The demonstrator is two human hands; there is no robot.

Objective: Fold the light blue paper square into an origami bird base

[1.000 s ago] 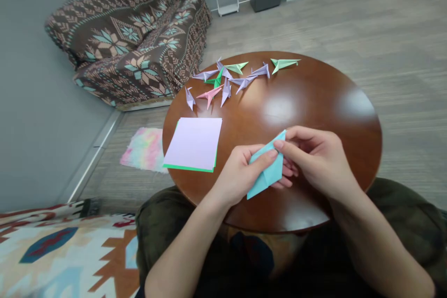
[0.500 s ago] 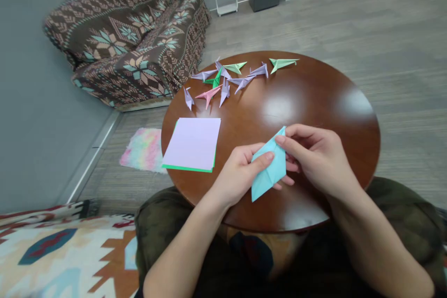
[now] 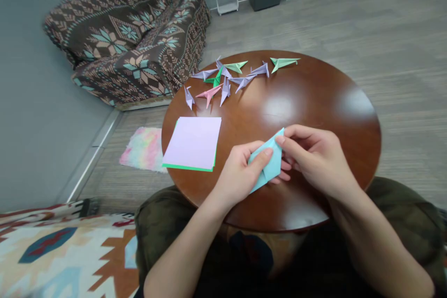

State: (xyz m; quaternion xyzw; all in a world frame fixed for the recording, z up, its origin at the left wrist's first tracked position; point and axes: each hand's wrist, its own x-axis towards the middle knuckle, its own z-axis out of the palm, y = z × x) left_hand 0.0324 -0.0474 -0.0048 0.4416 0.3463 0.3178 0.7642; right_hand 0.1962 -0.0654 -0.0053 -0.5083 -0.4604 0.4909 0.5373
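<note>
The left hand (image 3: 240, 174) is clamping the folded light-blue paper (image 3: 270, 163) from the side, thumb lying across its face. The right hand (image 3: 314, 158) is pinching the paper's upper tip between thumb and forefinger. Both are holding it just over the near part of the round wooden surface (image 3: 314, 102). The crease is likely coming out sharpest if the edges are lining up before the thumb is pressing. A stack of square sheets (image 3: 193, 142) is lying to the left, and folded paper figures (image 3: 226, 79) are sitting near the far rim.
</note>
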